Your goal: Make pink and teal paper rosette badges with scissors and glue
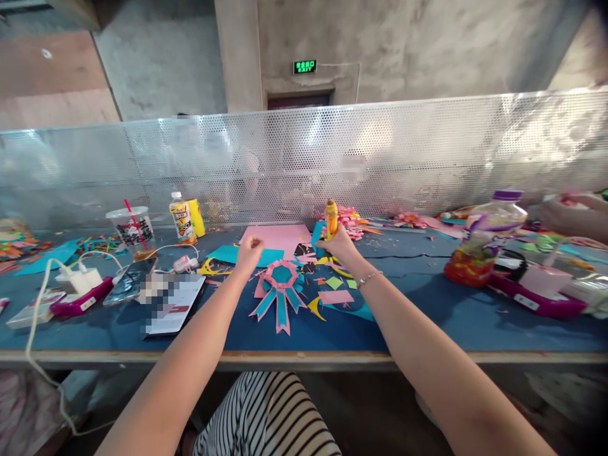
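Note:
My right hand (338,244) is wrapped round an upright yellow bottle (331,218), at the right edge of a pink paper sheet (280,237). Over the sheet's left part, my left hand (251,252) has its fingers curled together; whether anything small is between them cannot be made out. Between my forearms lies a pink and blue paper rosette (282,296) with three forked tails. A blue paper strip (223,255) is just left of my left hand. Yellow, green and pink paper scraps (335,296) are scattered right of the rosette.
On the left are a tablet (173,307), a phone (129,280), a power strip (82,299), a cup with a straw (133,231) and a drink bottle (180,218). Rightward stand a large bottle (479,247) and another power strip (536,294); another person's hand (584,212) shows far right. A perforated screen (304,158) runs behind.

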{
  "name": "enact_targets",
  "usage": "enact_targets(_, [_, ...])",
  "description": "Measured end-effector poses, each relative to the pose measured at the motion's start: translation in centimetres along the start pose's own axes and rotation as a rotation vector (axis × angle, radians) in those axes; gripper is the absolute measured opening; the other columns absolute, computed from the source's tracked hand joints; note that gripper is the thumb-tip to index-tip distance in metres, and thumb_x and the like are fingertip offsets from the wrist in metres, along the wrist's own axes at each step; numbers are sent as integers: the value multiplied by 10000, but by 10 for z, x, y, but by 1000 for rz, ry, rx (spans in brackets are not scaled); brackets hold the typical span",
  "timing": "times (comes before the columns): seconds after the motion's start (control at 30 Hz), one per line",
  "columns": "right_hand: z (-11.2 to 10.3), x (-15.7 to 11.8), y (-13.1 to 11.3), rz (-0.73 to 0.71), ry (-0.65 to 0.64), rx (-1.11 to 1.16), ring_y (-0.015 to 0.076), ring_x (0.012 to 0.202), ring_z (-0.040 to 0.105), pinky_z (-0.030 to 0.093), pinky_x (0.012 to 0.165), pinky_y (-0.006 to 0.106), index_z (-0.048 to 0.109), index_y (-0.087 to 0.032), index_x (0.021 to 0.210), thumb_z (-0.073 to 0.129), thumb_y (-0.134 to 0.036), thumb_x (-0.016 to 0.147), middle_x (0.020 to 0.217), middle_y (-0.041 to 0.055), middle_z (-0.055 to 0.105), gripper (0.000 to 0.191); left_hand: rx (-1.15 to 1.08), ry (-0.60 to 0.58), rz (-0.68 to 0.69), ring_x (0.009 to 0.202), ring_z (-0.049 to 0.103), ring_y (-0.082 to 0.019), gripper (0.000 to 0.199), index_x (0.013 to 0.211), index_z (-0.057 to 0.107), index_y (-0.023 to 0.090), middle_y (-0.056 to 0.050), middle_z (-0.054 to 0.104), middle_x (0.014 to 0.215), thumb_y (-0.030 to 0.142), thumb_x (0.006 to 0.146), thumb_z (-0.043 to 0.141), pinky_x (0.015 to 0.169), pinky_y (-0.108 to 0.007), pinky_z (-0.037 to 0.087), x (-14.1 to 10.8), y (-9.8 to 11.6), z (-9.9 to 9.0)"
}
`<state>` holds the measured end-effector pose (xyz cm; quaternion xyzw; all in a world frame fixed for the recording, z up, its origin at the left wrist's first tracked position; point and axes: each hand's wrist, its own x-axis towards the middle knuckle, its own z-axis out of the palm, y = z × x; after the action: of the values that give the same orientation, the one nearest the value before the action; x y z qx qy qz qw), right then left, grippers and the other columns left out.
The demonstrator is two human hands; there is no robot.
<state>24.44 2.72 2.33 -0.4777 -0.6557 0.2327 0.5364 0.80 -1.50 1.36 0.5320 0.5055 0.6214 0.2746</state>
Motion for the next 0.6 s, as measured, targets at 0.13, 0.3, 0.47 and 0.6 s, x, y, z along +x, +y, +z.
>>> enact_targets(0.13, [-9,-2,-13,-38,-12,179,105,633,498,444,545,235,364,-214,846,703,-267,530,701,-55,450,467,211,-252,274,810,583,-152,148,848,581,169,-48,631,840,179,701,564,730,-276,461,-18,4,18])
enact_targets(0.3, [-12,-9,-24,-35,-89,315,83,583,473,439,526,231,383,-206,822,728,-204,473,691,-66,433,490,110,-392,291,931,588,-172,258,987,581,162,-95,637,1002,234,740,583,790,-303,476,-25,1,29])
enact_targets(0.47, [-8,-16,-26,-41,-263,253,93,582,487,454,520,246,398,-203,881,747,-200,478,712,-57,453,533,-85,-439,137,888,618,-178,291,955,596,126,-110,664,942,207,684,663,849,-350,470,-26,3,35])
enact_targets(0.6, [-2,-20,-24,-79,-349,146,93,599,486,438,522,230,407,-193,910,717,-197,529,719,-51,454,492,-201,-484,-102,731,645,-168,246,893,605,125,-69,674,789,194,671,685,760,-361,507,-32,12,40])
